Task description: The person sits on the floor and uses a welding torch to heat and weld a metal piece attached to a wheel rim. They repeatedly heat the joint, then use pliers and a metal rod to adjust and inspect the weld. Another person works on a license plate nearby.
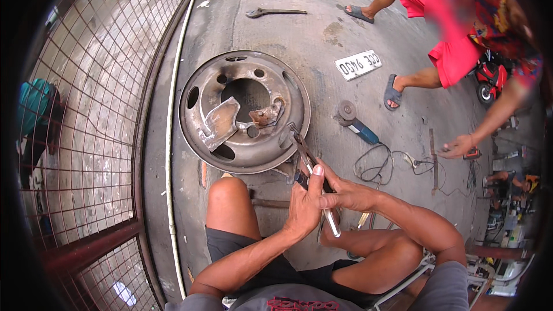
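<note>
In front of my knees a worn steel wheel rim (265, 152) lies flat on the concrete. On it rest a bent, pale metal plate (222, 122) and a smaller rusty metal piece (265, 116). My left hand (304, 212) and my right hand (358, 194) are together, closed around a long-handled, plier-like tool (305, 152). Its ribbed jaw end reaches up to the rim's lower right edge, and a silver handle sticks out below my fingers. Whether the jaws grip anything cannot be made out. Beside my left knee lies a wooden-handled tool (271, 203), its head partly hidden.
An angle grinder (360, 128) with a coiled cord lies right of the rim. Beyond are a white number plate (358, 65) and a large wrench (276, 12). A person in red shorts (452, 57) stands at right, one hand lowered. A mesh fence (103, 109) borders the left.
</note>
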{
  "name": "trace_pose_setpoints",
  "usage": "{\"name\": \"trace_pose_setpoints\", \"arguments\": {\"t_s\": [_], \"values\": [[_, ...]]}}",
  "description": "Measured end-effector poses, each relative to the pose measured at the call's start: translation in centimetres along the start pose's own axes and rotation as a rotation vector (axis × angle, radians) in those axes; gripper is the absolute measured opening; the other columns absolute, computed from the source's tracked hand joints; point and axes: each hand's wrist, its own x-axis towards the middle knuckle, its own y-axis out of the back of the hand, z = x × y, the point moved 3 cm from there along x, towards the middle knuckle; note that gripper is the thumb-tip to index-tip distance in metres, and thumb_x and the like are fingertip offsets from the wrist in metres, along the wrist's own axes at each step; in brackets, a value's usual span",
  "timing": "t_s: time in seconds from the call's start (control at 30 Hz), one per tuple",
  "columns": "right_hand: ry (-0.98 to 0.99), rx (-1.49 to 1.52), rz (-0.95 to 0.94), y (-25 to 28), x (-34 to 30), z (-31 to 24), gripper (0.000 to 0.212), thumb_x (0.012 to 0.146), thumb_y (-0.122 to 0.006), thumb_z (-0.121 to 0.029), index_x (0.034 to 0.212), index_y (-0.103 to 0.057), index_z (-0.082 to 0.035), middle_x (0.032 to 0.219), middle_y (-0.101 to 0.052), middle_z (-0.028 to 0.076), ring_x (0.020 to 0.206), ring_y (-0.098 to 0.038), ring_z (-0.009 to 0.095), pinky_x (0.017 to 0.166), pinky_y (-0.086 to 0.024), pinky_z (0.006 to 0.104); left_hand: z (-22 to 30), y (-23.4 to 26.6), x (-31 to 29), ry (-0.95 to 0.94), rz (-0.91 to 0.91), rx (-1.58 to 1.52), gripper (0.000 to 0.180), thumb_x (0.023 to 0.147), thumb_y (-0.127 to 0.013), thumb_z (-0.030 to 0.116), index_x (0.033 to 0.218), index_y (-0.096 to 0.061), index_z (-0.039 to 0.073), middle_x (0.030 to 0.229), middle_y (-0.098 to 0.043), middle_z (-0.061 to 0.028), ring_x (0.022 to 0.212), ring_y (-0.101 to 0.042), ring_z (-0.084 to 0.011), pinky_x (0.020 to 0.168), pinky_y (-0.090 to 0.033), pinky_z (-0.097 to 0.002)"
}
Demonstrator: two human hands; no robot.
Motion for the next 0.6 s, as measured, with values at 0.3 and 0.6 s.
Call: {"name": "trace_pose_setpoints", "arguments": {"t_s": [0.3,0.6], "values": [[-0.13,0.28,0.096,2.2,0.6,3.2,0.091,0.085,-0.072,-0.044,0.159,-0.032,-0.01,0.126,-0.053,0.008,0.111,-0.048,0.016,0.089,-0.042,0.0301,-5.0,0.8,3.7,0.087,-0.174,0.092,0.082,0.103,-0.04,0.07,0.073,-0.059,-0.003,0.059,-0.049,-0.0073,0.062,-0.048,-0.019,0.061,-0.041,-0.0418],[-0.214,0.705,-0.011,-1.1,5.3,5.7,0.058,0.085,-0.068,-0.06,0.121,-0.061,-0.015,0.114,-0.062,0.008,0.103,-0.058,0.031,0.082,-0.049,0.0559,-2.9,7.5,-4.4,0.02,-0.123,0.031,0.061,0.109,-0.05,0.042,0.138,-0.057,-0.011,0.127,-0.07,-0.0184,0.113,-0.065,-0.0235,0.1,-0.049,-0.038]]}}
